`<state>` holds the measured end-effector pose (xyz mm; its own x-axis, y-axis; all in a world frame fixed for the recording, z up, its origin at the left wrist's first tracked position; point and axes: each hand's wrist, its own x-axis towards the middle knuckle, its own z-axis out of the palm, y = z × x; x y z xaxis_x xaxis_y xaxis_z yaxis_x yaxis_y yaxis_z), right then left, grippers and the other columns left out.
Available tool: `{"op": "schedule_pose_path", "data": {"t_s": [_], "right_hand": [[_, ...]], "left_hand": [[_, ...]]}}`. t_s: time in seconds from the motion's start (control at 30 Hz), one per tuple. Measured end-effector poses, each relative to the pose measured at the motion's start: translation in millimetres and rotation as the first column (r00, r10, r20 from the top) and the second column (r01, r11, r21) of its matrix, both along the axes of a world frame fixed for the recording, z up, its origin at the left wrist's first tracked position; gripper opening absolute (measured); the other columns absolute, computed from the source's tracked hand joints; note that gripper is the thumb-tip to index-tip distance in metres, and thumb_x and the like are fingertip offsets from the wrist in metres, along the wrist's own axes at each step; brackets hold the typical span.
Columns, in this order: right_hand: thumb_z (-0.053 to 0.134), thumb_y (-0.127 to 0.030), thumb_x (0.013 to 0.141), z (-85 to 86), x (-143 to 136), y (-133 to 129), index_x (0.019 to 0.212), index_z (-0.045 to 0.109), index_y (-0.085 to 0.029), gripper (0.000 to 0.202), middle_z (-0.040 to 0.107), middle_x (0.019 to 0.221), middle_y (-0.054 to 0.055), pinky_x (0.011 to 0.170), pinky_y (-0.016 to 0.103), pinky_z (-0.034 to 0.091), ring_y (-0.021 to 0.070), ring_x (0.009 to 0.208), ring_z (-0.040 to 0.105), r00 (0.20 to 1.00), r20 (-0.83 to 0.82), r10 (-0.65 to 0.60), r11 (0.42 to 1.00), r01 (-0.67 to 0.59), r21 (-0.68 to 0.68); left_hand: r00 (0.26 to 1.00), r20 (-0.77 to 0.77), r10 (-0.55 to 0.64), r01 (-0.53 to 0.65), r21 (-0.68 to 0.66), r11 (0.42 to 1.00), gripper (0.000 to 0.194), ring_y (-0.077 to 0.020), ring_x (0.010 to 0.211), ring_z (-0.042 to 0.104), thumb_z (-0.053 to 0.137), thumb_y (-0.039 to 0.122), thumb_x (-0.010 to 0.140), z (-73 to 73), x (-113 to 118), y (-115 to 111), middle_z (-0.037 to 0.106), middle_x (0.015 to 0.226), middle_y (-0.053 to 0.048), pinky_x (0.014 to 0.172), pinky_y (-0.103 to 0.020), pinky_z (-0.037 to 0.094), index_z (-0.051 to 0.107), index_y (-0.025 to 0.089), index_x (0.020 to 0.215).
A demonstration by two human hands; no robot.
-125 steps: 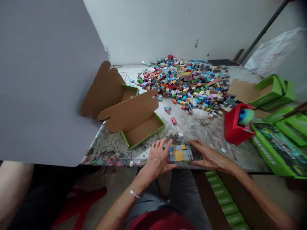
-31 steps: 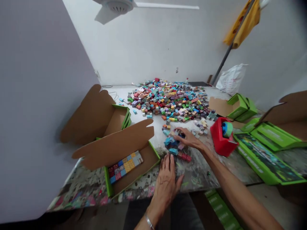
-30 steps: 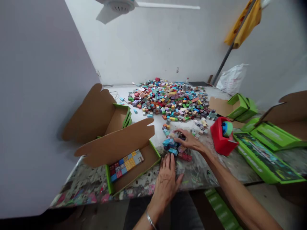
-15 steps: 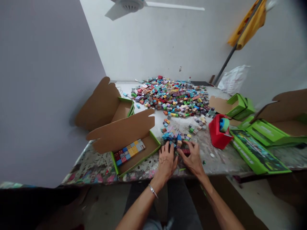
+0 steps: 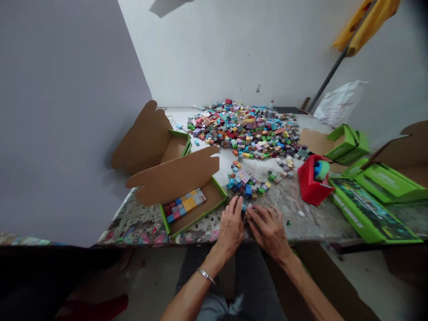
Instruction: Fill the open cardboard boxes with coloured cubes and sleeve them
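Observation:
Both hands meet at the table's front edge around a few small patterned blocks [image 5: 248,215], mostly hidden by the fingers. My left hand [image 5: 232,225] has its fingers together, pressing on the blocks from the left. From the other side, my right hand [image 5: 269,227] holds them with bent fingers and thumb. Just beyond the fingertips lies a small heap of coloured blocks [image 5: 248,183]. To the left stands an open green-edged cardboard box [image 5: 214,203], its lid raised. Inside it, a row of patterned blocks [image 5: 185,205] is packed along the back wall.
A large pile of mixed blocks [image 5: 247,129] covers the back of the table. On the right are a red tape dispenser [image 5: 314,185], a closed green box [image 5: 374,211] and several stacked green boxes [image 5: 389,180]. Another open box [image 5: 147,140] stands back left.
The view has shifted slightly. My hands have drawn back from the small heap toward the table edge and come closer together, with the dark red block now hidden.

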<state>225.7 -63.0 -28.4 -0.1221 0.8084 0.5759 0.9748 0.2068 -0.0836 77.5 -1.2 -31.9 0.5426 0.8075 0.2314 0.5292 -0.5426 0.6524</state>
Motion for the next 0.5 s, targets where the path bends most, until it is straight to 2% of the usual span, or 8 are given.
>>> {"op": "schedule_pose_path", "data": {"t_s": [0.1,0.2,0.27,0.37,0.5], "right_hand": [[0.057,-0.023,0.086,-3.5,-3.6,-13.7,0.13,0.05,-0.022,0.044,0.059,0.12,0.009,0.099,0.049,0.033,0.0253,0.108,0.051,1.0,-0.011,0.019,1.0,-0.018,0.02],[0.061,-0.034,0.085,-7.3,-1.0,-19.5,0.132,0.047,-0.018,0.052,0.058,0.121,0.012,0.091,0.045,0.038,0.0278,0.107,0.05,0.993,-0.093,-0.074,0.997,0.076,0.02],[0.061,-0.037,0.084,-7.8,1.5,-18.1,0.131,0.048,-0.018,0.053,0.059,0.121,0.012,0.087,0.044,0.039,0.0287,0.106,0.05,0.99,-0.106,-0.097,0.995,0.095,-0.024],[0.057,-0.033,0.086,-5.3,1.3,-12.7,0.127,0.053,-0.021,0.043,0.062,0.119,0.009,0.086,0.044,0.037,0.0283,0.103,0.05,0.996,-0.074,-0.059,0.995,0.053,-0.087],[0.055,-0.034,0.086,1.9,-9.2,-8.8,0.122,0.057,-0.021,0.038,0.063,0.111,0.01,0.083,0.042,0.038,0.0282,0.1,0.052,0.991,-0.117,-0.058,0.993,0.045,-0.113]], "left_hand": [[0.986,-0.143,-0.085,0.082,-0.027,0.996,0.047,-0.0248,0.128,0.039,0.034,0.009,0.089,5.3,-0.6,6.6,0.044,0.139,-0.008,0.11,-0.047,0.028,0.04,0.022,0.134],[0.975,-0.213,-0.06,0.058,-0.017,0.998,0.037,-0.0211,0.115,0.05,0.035,0.011,0.091,14.1,-3.6,6.0,0.052,0.125,-0.007,0.102,-0.039,0.037,0.048,0.021,0.124],[0.972,-0.232,-0.028,0.029,0.0,1.0,0.032,-0.0188,0.104,0.054,0.036,0.013,0.091,18.6,-6.3,2.5,0.054,0.115,-0.006,0.093,-0.034,0.043,0.049,0.022,0.119],[0.974,-0.225,0.009,-0.01,-0.003,1.0,0.026,-0.0177,0.094,0.056,0.04,0.016,0.091,21.2,-9.8,-3.5,0.054,0.107,-0.004,0.082,-0.029,0.046,0.05,0.023,0.114],[0.983,-0.179,0.035,-0.042,-0.036,0.998,0.021,-0.0162,0.089,0.056,0.04,0.015,0.09,23.3,-12.6,-9.1,0.053,0.104,-0.003,0.077,-0.026,0.046,0.05,0.024,0.107]]}}
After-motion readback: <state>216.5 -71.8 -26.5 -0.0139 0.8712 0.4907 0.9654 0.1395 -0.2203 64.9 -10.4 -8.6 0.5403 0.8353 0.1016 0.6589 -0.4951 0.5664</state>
